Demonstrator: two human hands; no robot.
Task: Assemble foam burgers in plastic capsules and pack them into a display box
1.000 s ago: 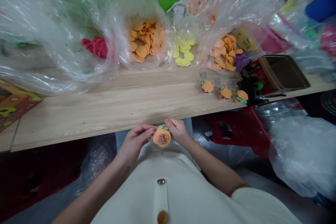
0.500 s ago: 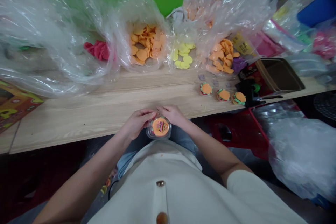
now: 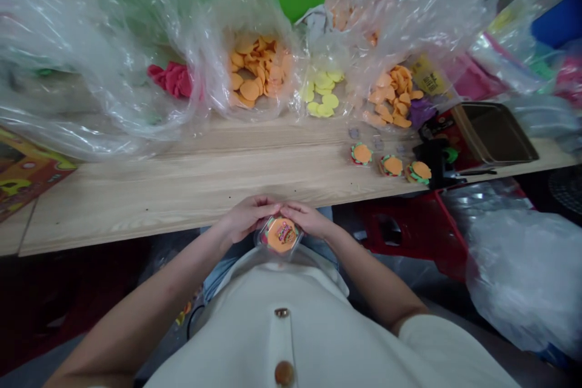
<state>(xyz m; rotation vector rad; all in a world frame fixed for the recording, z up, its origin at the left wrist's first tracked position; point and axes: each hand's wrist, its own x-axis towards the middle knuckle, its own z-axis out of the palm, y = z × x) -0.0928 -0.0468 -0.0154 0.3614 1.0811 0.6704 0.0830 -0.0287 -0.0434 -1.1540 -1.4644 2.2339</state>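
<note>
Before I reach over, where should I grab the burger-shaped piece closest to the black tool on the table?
Probably pinch the burger-shaped piece by its rim, coming from the near side, facing you. It lies low and flat on the wooden table, so the rim is the easiest edge, and the black tool crowds its right side.

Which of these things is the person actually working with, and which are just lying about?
Being worked with: left hand, right hand, clear plastic tub, orange burger-shaped piece inside it.

Lying about: three similar burger pieces on the wooden table, orange discs, yellow discs, dark tray.
</note>
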